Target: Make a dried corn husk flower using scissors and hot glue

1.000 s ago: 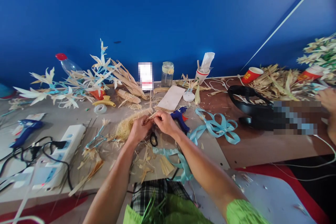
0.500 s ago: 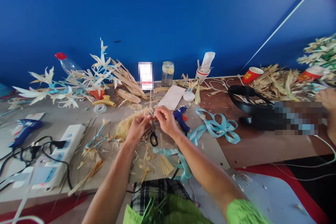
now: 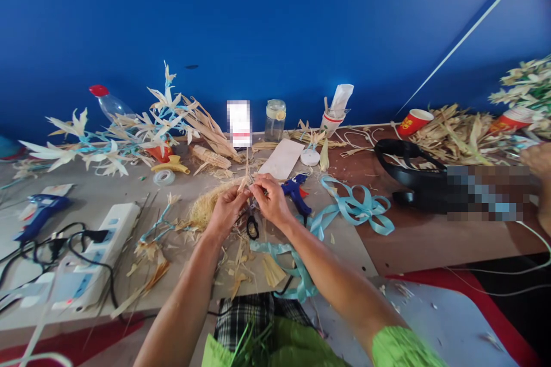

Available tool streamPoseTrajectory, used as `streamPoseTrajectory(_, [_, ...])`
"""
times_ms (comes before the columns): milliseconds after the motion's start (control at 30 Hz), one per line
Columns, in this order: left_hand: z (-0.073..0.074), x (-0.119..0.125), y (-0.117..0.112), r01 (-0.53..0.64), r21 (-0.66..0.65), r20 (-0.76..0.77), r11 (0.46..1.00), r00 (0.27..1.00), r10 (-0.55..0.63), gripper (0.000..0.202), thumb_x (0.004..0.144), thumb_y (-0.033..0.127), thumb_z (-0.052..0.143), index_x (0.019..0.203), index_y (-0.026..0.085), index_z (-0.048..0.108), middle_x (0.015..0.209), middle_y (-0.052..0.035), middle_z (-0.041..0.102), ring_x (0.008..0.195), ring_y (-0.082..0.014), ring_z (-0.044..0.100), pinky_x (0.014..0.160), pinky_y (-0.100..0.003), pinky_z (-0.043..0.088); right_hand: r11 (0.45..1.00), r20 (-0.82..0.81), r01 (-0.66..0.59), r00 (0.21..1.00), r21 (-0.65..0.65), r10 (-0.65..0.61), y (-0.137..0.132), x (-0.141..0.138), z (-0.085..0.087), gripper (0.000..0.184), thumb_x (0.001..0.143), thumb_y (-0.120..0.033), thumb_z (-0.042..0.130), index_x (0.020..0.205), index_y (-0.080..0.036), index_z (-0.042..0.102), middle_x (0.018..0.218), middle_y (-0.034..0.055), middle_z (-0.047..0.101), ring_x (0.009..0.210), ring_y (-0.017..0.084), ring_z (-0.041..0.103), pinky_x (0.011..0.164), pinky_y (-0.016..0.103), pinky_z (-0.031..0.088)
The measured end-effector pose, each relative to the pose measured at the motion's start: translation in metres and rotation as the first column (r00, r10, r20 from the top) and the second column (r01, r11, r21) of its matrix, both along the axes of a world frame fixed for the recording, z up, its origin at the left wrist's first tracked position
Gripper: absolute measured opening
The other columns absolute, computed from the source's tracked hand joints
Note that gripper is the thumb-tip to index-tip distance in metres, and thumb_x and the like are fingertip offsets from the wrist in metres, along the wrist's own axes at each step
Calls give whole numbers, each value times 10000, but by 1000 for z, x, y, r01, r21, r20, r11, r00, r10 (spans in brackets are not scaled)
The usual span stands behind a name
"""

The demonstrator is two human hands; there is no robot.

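My left hand [image 3: 229,205] and my right hand [image 3: 270,198] meet over the middle of the table, fingertips pinched together. Between them a small pale strip of corn husk [image 3: 245,180] sticks up from the fingers; its lower part is hidden. Black-handled scissors [image 3: 252,227] lie just below the hands, partly covered. Beside my left hand is a bundle of fine straw-coloured fibre [image 3: 204,206]. A blue glue gun [image 3: 296,192] rests close to my right hand, with light-blue ribbon [image 3: 357,206] beyond it.
Husk flowers on blue stems [image 3: 112,146] spread at the back left. At left lie a white power strip [image 3: 109,241] with cables and another blue glue gun [image 3: 45,209]. A glass jar [image 3: 275,120] stands by the wall. Another person's hand [image 3: 538,160] shows at far right.
My right hand has shifted slightly left, its fingers closer to those of my left hand. Both hands stay pinched at the same spot over the table.
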State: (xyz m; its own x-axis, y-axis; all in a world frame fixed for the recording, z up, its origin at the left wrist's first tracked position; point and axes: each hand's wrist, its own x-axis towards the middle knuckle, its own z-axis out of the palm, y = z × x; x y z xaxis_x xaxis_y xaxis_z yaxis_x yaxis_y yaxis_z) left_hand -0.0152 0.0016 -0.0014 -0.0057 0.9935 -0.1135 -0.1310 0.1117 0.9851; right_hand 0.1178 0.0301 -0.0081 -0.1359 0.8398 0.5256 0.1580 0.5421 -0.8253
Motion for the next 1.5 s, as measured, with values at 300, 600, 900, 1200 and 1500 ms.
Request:
streamPoseTrajectory(300, [0, -1, 0, -103, 62, -73, 993, 992, 108, 317, 685, 425, 692, 635, 141, 560, 502, 64, 378, 452, -48, 280, 443, -204, 208, 968, -144, -10, 989, -251, -27, 5, 2, -3, 186, 792, -327, 524, 670, -188, 532, 689, 6, 513, 624, 128, 474, 602, 263, 390])
streamPoseTrajectory(600, [-4, -4, 0, -135, 111, -82, 985, 986, 145, 316, 727, 426, 662, 637, 154, 530, 529, 60, 398, 465, -54, 295, 463, -215, 211, 931, -329, -65, 942, -358, -61, 6, 8, 5, 200, 733, -372, 597, 806, -191, 556, 677, -20, 500, 566, 100, 431, 538, 237, 353])
streamPoseTrajectory(900, [5, 1, -1, -100, 248, -275, 964, 947, 168, 232, 731, 345, 632, 621, 144, 598, 547, 41, 458, 526, -79, 351, 516, -211, 285, 841, -338, -265, 935, -472, 105, -3, -5, 4, 254, 695, -412, 658, 735, -170, 591, 599, -35, 481, 524, 80, 373, 501, 223, 285])
streamPoseTrajectory(1200, [10, 4, -4, -67, 228, -253, 971, 959, 125, 249, 741, 366, 637, 644, 139, 660, 576, 13, 525, 548, -93, 396, 531, -216, 320, 767, -573, -385, 819, -512, 29, 1, -5, 3, 290, 595, -408, 757, 660, -180, 591, 586, -41, 512, 524, 80, 400, 518, 219, 315])
streamPoseTrajectory(1500, [13, 5, -6, 1, 168, -153, 986, 988, 26, 299, 723, 427, 656, 689, 132, 693, 619, -23, 602, 582, -117, 501, 561, -230, 391, 702, -706, -549, 702, -453, 93, -2, -1, 11, 231, 623, -314, 749, 632, -171, 569, 833, 4, 662, 468, 37, 354, 456, 204, 271])
